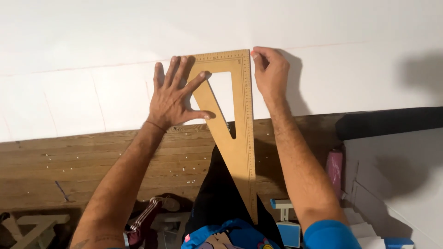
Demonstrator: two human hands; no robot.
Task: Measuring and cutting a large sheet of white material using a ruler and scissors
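A large white sheet (115, 41) covers the worn wooden plank tabletop (69, 161); on both lies a long tan wooden set-square (242, 138), its point towards the person; the left hand (173, 99), fingers spread flat, presses its upper corner; the right hand (270, 69), fingers pinched together, touches its top right corner.

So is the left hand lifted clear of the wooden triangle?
No, the left hand lies flat, fingers spread, on the wooden triangle.

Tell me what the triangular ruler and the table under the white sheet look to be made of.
Triangular ruler: likely thin wood or fibreboard, matte tan, flat, printed scale along its edges. Table: wood planks, brown, visible grain and seams, worn finish.
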